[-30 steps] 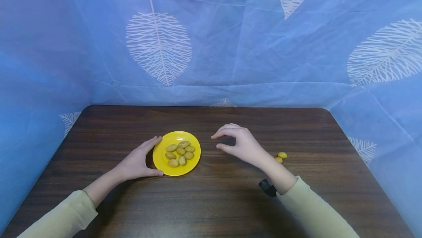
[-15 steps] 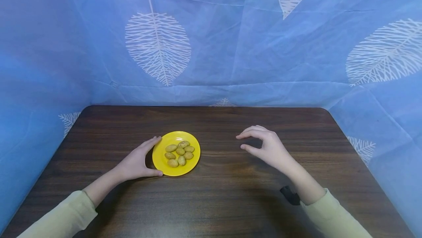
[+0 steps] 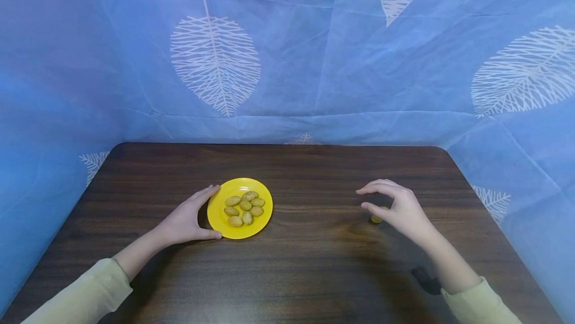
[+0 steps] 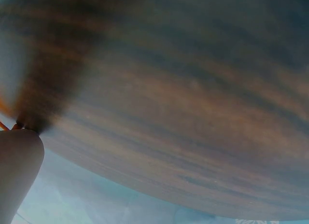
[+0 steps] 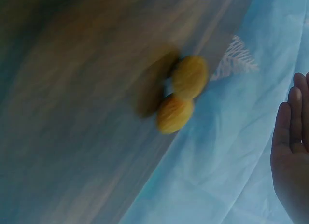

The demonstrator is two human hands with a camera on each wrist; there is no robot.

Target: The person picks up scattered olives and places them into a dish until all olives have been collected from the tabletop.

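On the table, a yellow plate [image 3: 217,211] bears several small oval yellow-green fruits [image 3: 245,205]. My left hand [image 3: 186,219] holds the plate's left rim, fingers at the far side and thumb at the near side. To the right, my right hand [image 3: 400,206] hovers over the table, thumb and fingertips apart with nothing between them. Partly covered by its thumb is a yellow fruit [image 3: 376,219]. In the right wrist view, two fruits touch each other, an upper fruit [image 5: 189,77] and a lower fruit [image 5: 175,114], apart from the fingers [image 5: 282,125].
The dark wooden table [image 3: 310,259] has rounded far corners. Behind and at both sides hangs a blue cloth [image 3: 296,54] with white leaf prints. A black strap-like item [image 3: 426,281] is at my right wrist. One left fingertip [image 4: 19,161] shows in the left wrist view.
My right hand has moved right, away from the plate and over to the loose fruits, which it now partly hides. The left hand and the plate stay in place.
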